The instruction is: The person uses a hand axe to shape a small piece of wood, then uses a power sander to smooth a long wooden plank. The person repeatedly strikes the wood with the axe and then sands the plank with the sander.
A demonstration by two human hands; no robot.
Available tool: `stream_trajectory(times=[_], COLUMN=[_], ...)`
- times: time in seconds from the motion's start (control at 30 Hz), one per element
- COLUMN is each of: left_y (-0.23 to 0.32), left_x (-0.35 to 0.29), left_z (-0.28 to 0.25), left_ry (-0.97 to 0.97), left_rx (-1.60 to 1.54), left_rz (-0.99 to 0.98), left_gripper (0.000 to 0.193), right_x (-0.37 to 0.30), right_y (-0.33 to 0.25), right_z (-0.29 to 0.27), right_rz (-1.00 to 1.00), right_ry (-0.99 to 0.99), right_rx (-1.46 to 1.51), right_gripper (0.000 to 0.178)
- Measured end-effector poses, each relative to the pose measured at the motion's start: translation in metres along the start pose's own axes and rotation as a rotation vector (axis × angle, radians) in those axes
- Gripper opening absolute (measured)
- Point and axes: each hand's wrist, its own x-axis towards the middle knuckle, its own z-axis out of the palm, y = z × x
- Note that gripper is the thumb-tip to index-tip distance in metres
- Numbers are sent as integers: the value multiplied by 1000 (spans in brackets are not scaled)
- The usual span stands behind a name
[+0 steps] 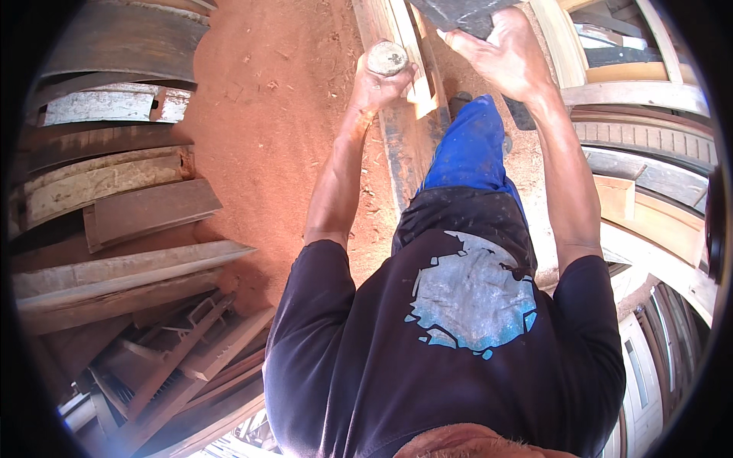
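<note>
Bottom of frame: dark navy shirt [450,343] with a pale blue print is filling the lower centre, blue trousers leg [469,153] showing above it and blocking part of the ground. Both bare forearms are running up from the shirt sleeves toward the top centre.

Lower left: loose wooden slats and frames [183,366] are lying in a heap. Left edge, higher up: curved weathered boards [107,183] are stacking one above another. Right edge: more curved wooden pieces and pale frames [649,137]. Centre: red sawdust-covered ground [267,114].

Top centre: a long wooden beam [401,130] is running up the frame, partly hidden by the leg. The left hand [378,84] is closing tight around a tool handle, whose round, worn butt end [387,58] is poking up out of the fist, just beside the beam. The right hand [508,57] is lying half open, fingers spread, palm touching a dark flat piece [466,15] at the top edge. Cannot tell whether it is actually gripping it.
</note>
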Motion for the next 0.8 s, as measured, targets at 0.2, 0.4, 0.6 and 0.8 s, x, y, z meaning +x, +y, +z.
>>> stream_trajectory(times=[0.2,0.4,0.6,0.8], left_y=[-7,-3,7,2], left_x=[-2,0,-3,-4], left_z=[-1,0,-1,0], left_ry=[-6,-38,-58,-77], left_rx=[58,65,10,34], left_rz=[-28,2,-13,-39], left_gripper=[23,23,23,24], right_x=[-4,-7,-7,-6], right_y=[-15,2,7,5], right_z=[-3,0,4,4], right_rz=[65,-44,-84,-55], right_ry=[-46,-26,-28,-32], right_rx=[62,102,99,94], right_gripper=[32,31,32,35])
